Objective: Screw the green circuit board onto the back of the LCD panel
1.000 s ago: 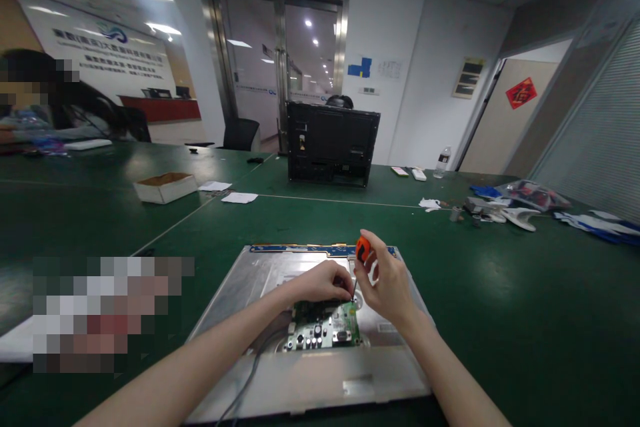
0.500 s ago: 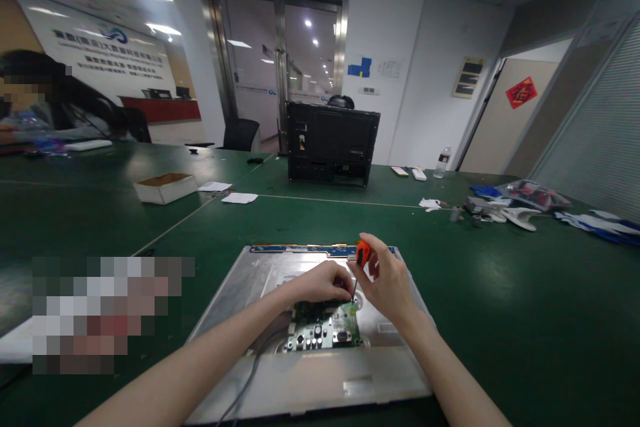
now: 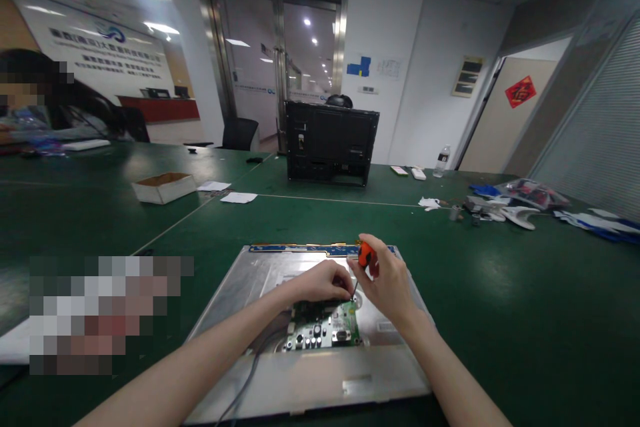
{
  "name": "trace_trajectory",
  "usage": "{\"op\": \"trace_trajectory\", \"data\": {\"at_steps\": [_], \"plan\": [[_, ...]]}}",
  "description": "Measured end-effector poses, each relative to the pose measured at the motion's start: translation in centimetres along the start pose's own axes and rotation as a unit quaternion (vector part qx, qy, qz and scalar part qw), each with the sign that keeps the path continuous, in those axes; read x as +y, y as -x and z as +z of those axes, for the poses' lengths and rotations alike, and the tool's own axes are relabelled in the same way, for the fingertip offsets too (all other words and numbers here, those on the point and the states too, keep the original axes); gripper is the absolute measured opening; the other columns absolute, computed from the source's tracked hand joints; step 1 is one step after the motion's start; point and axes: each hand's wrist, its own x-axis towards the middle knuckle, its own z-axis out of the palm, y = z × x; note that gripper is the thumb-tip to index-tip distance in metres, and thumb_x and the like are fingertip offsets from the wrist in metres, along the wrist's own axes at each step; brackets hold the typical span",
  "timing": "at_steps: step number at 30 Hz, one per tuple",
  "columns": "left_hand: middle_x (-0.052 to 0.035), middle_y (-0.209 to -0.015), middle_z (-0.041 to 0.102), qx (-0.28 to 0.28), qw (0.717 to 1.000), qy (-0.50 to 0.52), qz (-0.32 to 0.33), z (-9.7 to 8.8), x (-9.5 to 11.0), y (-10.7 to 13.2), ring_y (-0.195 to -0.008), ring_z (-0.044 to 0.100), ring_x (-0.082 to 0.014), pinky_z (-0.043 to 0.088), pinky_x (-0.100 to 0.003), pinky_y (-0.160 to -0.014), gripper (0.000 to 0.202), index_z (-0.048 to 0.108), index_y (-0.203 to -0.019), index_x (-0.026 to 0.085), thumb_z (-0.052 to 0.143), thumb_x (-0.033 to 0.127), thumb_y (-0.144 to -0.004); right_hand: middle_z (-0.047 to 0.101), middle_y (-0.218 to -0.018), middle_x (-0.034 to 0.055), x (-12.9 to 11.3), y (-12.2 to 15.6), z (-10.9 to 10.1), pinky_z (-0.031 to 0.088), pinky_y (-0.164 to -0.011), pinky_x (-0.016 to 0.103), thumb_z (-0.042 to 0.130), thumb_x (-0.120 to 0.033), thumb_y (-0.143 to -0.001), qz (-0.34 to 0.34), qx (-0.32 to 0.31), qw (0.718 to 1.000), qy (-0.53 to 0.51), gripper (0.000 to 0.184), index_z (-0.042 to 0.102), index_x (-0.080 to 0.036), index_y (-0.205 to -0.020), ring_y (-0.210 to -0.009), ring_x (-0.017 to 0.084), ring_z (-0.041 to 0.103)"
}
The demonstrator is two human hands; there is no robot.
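Note:
A flat silver metal display panel (image 3: 280, 380) lies on the table before me, with a green circuit board (image 3: 325, 328) at its middle. My right hand (image 3: 387, 280) grips a screwdriver (image 3: 367, 253) by its orange and black handle. Its thin shaft points down at the board's upper right corner. My left hand (image 3: 327, 281) is closed, its fingertips pinched close to the screwdriver's tip; whatever they pinch is too small or hidden to make out. Along the panel's far edge runs a narrow blue circuit strip (image 3: 300, 249). A dark cable (image 3: 249, 380) trails from the board toward me.
On the green table (image 3: 500, 320) stand a black monitor casing (image 3: 331, 143) and an open white box (image 3: 165, 188). Paper slips (image 3: 239, 198) lie nearby. A bottle (image 3: 442, 161) and assorted scraps (image 3: 520, 213) are at right. A person (image 3: 45, 100) sits at far left.
The screwdriver's handle has turned or tilted slightly in my right hand. Both hands otherwise keep their places over the board.

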Motion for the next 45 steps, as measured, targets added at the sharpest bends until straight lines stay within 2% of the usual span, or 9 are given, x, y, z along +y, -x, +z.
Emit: {"op": "trace_trajectory", "data": {"at_steps": [10,18,26,35,45], "plan": [[0.0024,-0.06,0.06,-0.006,1.0,0.025,-0.012,-0.01,0.13,0.04,-0.059,0.051,-0.0121,0.038,-0.02,-0.058,0.007,0.071,-0.073,0.013,0.067,0.018,-0.069,0.058,-0.077,-0.0003,-0.35,-0.09,-0.44,0.04,-0.05,0.024,0.048,-0.019,-0.087,0.005,-0.019,0.999,-0.025,0.044,0.042,-0.018,-0.13,-0.053,0.011,0.05],[0.0038,-0.056,0.056,0.001,1.0,0.012,-0.005,-0.07,0.52,0.05,-0.057,0.048,-0.0107,0.036,-0.02,-0.057,0.004,0.068,-0.064,0.013,0.066,0.014,-0.067,0.058,-0.076,-0.0004,-0.22,-0.21,-0.33,0.036,-0.048,0.023,0.052,-0.029,-0.09,-0.014,-0.003,1.0,0.011,0.03,0.05,-0.02,-0.119,-0.053,0.011,0.049],[0.0027,-0.059,0.06,-0.01,0.999,0.038,-0.011,-0.02,0.33,0.02,-0.057,0.05,-0.0112,0.038,-0.02,-0.057,0.007,0.071,-0.072,0.012,0.066,0.016,-0.068,0.061,-0.081,0.0006,-0.41,-0.26,-0.84,0.043,-0.054,0.024,0.046,-0.019,-0.088,-0.012,-0.03,0.999,-0.016,0.048,0.04,-0.019,-0.136,-0.056,0.011,0.051],[0.003,-0.058,0.059,0.003,1.0,0.002,-0.018,0.05,0.48,0.04,-0.057,0.051,-0.0109,0.037,-0.019,-0.057,0.006,0.07,-0.067,0.013,0.064,0.012,-0.067,0.059,-0.078,-0.0003,0.2,0.01,-0.27,0.039,-0.051,0.022,0.054,-0.031,-0.09,0.003,-0.001,1.0,-0.002,0.03,0.05,-0.02,-0.117,-0.053,0.01,0.049],[0.0023,-0.06,0.061,-0.002,1.0,0.013,-0.015,0.06,0.55,0.1,-0.058,0.051,-0.0119,0.038,-0.02,-0.058,0.007,0.071,-0.071,0.013,0.065,0.014,-0.069,0.06,-0.077,-0.0003,-0.49,-0.1,-0.91,0.04,-0.051,0.023,0.043,-0.021,-0.091,0.011,-0.028,0.999,-0.012,0.038,0.042,-0.019,-0.129,-0.052,0.011,0.05]]}}
